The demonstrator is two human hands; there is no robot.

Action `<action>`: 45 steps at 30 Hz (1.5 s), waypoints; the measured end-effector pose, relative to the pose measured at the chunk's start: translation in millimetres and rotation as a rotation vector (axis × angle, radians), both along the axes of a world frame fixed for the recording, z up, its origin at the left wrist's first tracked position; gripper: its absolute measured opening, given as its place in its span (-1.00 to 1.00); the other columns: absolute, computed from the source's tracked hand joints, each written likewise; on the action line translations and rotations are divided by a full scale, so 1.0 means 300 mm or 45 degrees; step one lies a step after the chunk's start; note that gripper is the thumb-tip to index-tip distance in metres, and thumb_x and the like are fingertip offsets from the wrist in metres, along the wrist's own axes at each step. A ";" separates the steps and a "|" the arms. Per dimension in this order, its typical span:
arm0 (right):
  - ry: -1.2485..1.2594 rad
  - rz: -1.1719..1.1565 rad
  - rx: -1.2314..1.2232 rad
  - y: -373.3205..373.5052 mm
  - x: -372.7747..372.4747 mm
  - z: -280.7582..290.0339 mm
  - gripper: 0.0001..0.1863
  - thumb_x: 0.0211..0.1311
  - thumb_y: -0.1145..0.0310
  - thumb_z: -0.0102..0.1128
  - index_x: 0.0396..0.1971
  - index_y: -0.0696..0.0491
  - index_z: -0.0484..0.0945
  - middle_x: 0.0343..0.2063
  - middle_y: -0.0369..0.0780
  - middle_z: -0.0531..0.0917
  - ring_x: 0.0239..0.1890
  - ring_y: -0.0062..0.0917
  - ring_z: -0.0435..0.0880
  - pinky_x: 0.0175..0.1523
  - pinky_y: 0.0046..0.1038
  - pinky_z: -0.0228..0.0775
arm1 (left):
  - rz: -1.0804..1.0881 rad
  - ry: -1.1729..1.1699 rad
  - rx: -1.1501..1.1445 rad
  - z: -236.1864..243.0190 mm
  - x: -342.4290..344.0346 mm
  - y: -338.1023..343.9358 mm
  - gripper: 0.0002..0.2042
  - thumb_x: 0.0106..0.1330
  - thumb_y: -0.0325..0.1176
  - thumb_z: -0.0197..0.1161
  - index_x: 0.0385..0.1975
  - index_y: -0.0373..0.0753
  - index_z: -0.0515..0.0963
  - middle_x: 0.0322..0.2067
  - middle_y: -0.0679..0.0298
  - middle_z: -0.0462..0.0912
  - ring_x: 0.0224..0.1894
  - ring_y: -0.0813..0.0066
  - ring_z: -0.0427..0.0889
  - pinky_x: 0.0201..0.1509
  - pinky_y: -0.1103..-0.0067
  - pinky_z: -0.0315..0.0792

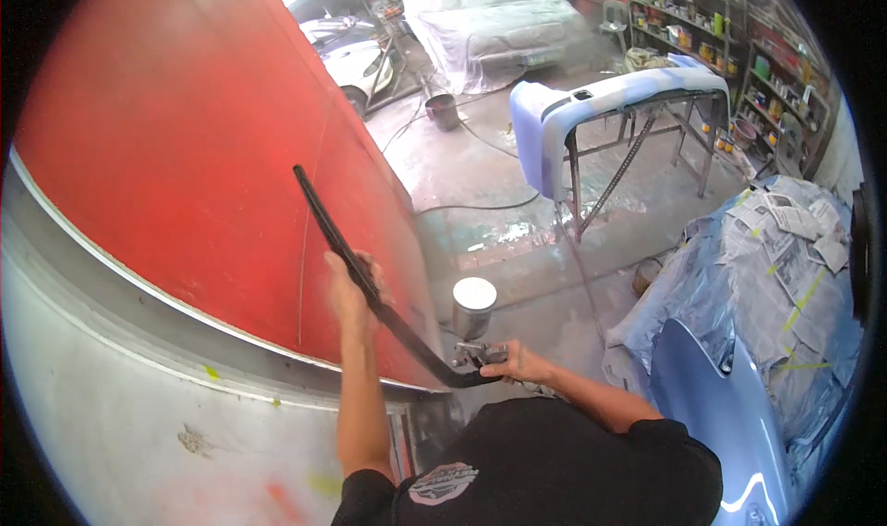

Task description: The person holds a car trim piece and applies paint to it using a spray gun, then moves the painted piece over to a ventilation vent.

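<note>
Slanting across the view in front of me is a long, thin black strip (407, 334), bent near its lower end. My left hand (352, 290) is closed around its upper half, so the far tip sticks up past my fingers. A spray gun (478, 352) with a metal cup (473, 321) under a white lid (475, 293) is gripped in my right hand (522, 364). The strip's lower end reaches up to the gun and right hand; whether they touch, I cannot tell.
A red panel (203, 138) rises close on my left, above a pale ledge (222, 415). Ahead, a bluish-white bumper (628, 91) rests on a metal stand (610, 179). At right are a blue body panel (707, 406) and a paper-and-plastic-covered car (739, 267). A hose (485, 206) crosses the floor.
</note>
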State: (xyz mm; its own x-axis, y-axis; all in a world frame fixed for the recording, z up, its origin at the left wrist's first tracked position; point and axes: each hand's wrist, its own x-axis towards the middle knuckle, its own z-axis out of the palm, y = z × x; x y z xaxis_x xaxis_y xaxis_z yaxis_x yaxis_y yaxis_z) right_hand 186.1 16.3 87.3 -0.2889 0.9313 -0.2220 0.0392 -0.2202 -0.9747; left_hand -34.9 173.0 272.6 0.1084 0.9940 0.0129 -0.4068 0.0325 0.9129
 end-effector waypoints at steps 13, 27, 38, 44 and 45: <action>0.012 -0.248 0.006 0.068 0.053 0.090 -0.47 0.17 0.03 0.48 -0.02 0.14 0.68 -0.42 -0.33 0.64 -0.51 -0.68 0.54 -0.45 -0.53 0.39 | -0.221 -0.126 -0.042 -0.469 0.224 -0.268 -0.53 0.60 0.11 -0.08 -0.21 -0.28 0.41 -0.56 0.22 0.53 -0.54 0.44 0.54 -0.41 0.50 0.50; 0.120 -0.111 -0.082 0.069 0.032 -0.119 -0.68 0.31 0.15 0.34 -0.24 0.15 0.68 -0.48 -0.36 0.63 -0.50 -0.66 0.49 -0.42 -0.50 0.31 | -0.016 0.208 -0.004 -0.538 0.191 -0.475 -0.62 0.32 -0.46 0.36 0.03 -0.31 0.34 -0.33 0.31 0.56 -0.32 0.61 0.57 -0.23 0.58 0.51; -0.142 -0.055 -0.147 -0.031 -0.018 -0.064 -0.69 0.29 0.26 0.32 -0.11 0.16 0.66 -0.61 -0.37 0.55 -0.59 -0.67 0.48 -0.47 -0.53 0.26 | 0.141 0.686 -0.540 -0.725 -0.199 -0.774 -0.58 0.37 -0.05 0.29 -0.13 -0.38 0.56 -0.44 0.20 0.58 -0.49 0.45 0.57 -0.40 0.42 0.44; -0.453 0.510 -0.201 -0.150 -0.182 -0.096 -0.70 0.28 0.26 0.37 -0.07 0.10 0.68 -0.52 -0.36 0.58 -0.54 -0.71 0.42 -0.42 -0.56 0.24 | 0.042 0.873 -0.550 -1.064 -0.311 -0.851 -0.54 0.41 -0.08 0.24 0.04 -0.41 0.59 -0.28 0.06 0.70 -0.28 0.35 0.62 -0.14 0.38 0.50; -0.504 0.585 -0.204 -0.183 -0.221 -0.116 -0.69 0.29 0.26 0.37 -0.07 0.11 0.68 -0.50 -0.34 0.61 -0.52 -0.70 0.43 -0.40 -0.56 0.26 | 0.022 0.854 -0.514 -1.124 -0.328 -0.872 -0.53 0.41 -0.07 0.25 0.04 -0.40 0.59 -0.27 0.05 0.71 -0.25 0.34 0.63 -0.12 0.39 0.50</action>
